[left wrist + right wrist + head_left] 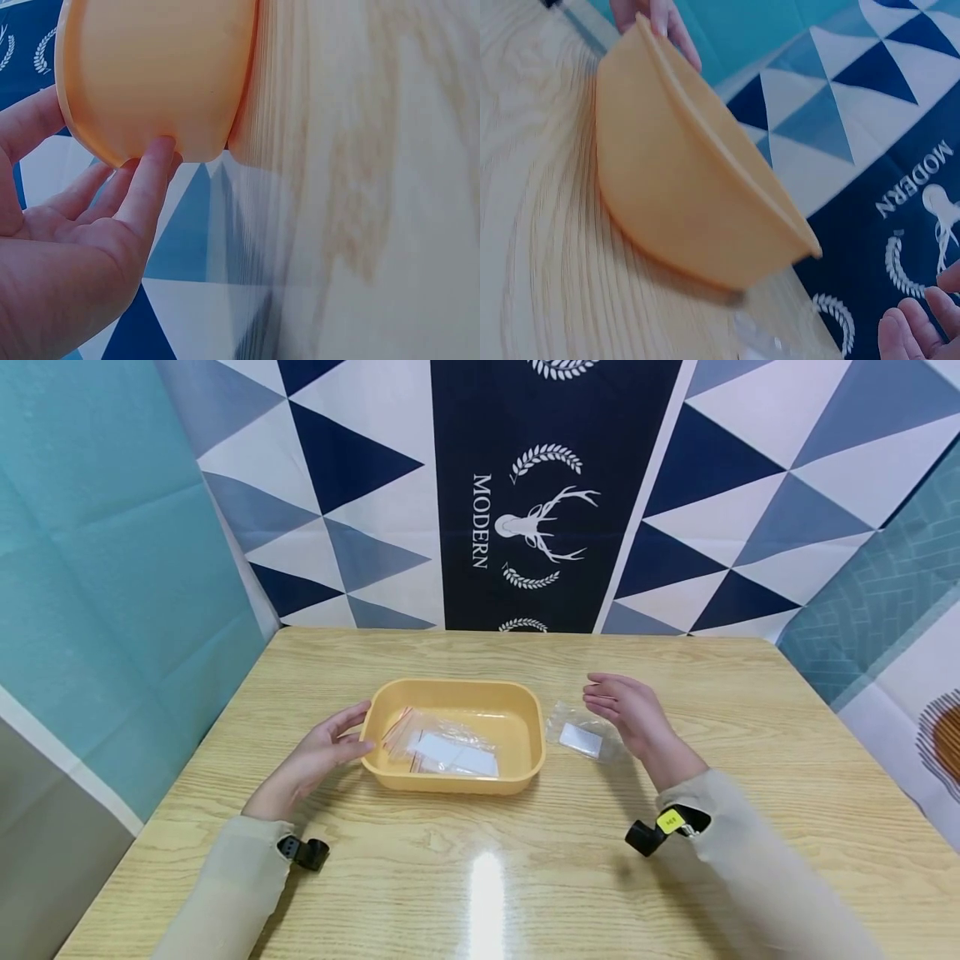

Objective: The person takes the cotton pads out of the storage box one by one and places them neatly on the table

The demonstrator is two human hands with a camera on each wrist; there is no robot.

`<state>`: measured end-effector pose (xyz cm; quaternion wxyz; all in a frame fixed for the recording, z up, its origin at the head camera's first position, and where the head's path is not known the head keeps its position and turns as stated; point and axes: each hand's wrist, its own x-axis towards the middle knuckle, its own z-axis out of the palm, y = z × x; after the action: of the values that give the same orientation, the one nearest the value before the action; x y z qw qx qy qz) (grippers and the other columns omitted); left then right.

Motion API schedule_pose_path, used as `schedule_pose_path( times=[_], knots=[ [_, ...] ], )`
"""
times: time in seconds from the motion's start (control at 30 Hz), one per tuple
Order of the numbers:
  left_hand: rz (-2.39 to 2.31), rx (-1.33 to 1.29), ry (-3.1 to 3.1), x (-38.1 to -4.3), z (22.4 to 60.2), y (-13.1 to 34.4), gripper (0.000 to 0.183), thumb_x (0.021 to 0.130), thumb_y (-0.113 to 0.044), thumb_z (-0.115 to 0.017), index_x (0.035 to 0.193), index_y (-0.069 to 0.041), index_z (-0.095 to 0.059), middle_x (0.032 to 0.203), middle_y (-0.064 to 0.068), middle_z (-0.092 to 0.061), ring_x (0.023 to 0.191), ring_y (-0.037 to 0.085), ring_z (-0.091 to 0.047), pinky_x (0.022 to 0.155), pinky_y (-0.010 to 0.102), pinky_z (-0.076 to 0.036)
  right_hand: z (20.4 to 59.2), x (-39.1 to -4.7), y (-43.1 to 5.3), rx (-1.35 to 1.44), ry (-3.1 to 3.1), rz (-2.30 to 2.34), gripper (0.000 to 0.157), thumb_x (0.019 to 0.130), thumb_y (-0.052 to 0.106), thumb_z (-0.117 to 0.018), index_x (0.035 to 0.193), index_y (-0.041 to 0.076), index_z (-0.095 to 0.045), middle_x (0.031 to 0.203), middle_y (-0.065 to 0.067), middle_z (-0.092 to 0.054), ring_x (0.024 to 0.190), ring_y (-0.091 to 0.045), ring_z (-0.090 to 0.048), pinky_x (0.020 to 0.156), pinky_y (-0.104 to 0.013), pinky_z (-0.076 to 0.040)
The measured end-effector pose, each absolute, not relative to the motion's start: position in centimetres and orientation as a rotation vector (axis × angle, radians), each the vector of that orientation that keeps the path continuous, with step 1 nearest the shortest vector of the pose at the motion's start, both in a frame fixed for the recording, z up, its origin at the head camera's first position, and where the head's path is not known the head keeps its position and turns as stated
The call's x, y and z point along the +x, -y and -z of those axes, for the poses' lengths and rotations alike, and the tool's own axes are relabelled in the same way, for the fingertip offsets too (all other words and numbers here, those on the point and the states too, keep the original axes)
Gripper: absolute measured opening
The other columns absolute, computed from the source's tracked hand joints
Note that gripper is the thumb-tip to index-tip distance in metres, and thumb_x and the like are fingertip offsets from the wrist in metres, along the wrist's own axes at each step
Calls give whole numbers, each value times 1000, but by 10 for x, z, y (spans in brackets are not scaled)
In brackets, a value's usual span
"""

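A yellow plastic basin (pixel 528 735) sits on the table, with several clear zip-lock bags (pixel 446 747) holding flat white pieces in its left half. My left hand (pixel 322 756) holds the basin's left end, thumb at the rim and fingers against the outer wall, as the left wrist view also shows. Just right of the basin lies another clear bag (pixel 581 739) with a white rectangular piece inside. My right hand (pixel 630 714) hovers beside and above this bag, fingers extended and holding nothing. In the right wrist view, only fingertips (pixel 922 326) of it show at the lower right corner.
The wooden table (pixel 420 868) reaches back to a patterned cloth (pixel 360 485) hung behind it. Teal cloth (pixel 112 568) hangs on the left. Each wrist carries a small black camera, such as the left one (pixel 303 852).
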<state>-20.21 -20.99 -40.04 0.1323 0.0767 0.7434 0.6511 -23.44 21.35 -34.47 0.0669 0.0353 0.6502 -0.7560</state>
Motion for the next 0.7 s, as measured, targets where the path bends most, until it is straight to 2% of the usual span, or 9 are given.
schedule_pose_path(
  times=[0.23, 0.7],
  knots=[
    [-1892, 212, -2159, -202, 399, 208, 72, 88, -6, -62, 148, -7, -21, 148, 17, -24, 126, 36, -36, 87, 25, -46, 339, -236, -189, 104, -1923, 2221, 45, 93, 2, -46, 135, -11, -36, 88, 0, -63, 84, -12, -63, 87, -27, -48],
    [-1899, 213, -2163, -202, 402, 208, 73, 88, -7, -63, 147, -6, -21, 148, 17, -25, 126, 36, -36, 87, 26, -46, 340, -238, -142, 14, -1798, 2143, 44, 91, -2, -47, 133, -13, -38, 92, -6, -63, 91, -20, -62, 88, -30, -48]
  ],
)
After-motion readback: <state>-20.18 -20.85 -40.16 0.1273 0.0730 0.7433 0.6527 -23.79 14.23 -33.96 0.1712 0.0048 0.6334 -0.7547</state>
